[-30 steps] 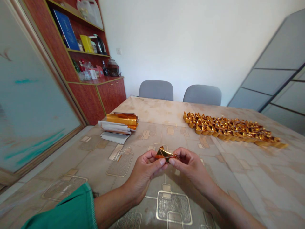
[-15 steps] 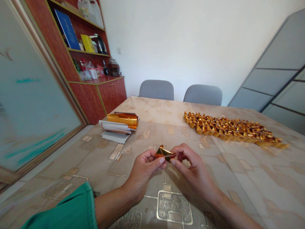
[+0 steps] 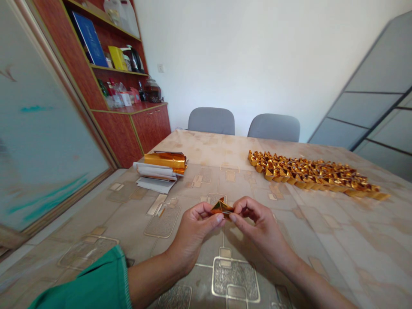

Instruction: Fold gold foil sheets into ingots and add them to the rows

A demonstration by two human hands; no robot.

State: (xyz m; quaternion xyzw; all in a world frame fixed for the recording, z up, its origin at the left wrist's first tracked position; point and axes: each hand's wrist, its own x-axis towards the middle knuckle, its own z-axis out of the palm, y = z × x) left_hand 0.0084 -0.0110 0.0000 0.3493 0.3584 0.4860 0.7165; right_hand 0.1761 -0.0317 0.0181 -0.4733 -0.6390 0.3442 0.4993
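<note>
A small folded piece of gold foil paper [image 3: 221,207] is held above the table between both hands, its pointed peak standing up in the middle. My left hand [image 3: 201,223] pinches its left end with thumb and fingers. At the right end, my right hand [image 3: 252,216] grips it the same way. Farther back on the right lie rows of folded gold paper pieces [image 3: 309,171], packed close together. To the left rests a stack of gold and white paper sheets [image 3: 164,167], bent over on itself.
A patterned cloth covers the table [image 3: 206,150]. Two grey chairs [image 3: 211,120] stand at its far side, before a white wall. On the left is a red-brown cabinet [image 3: 151,124] with bottles and a kettle [image 3: 137,60] on its shelves.
The fingers of my right hand have closed in nearer to the left, and the gold paper's middle now stands up as a sharper peak. The stack and the rows have not moved.
</note>
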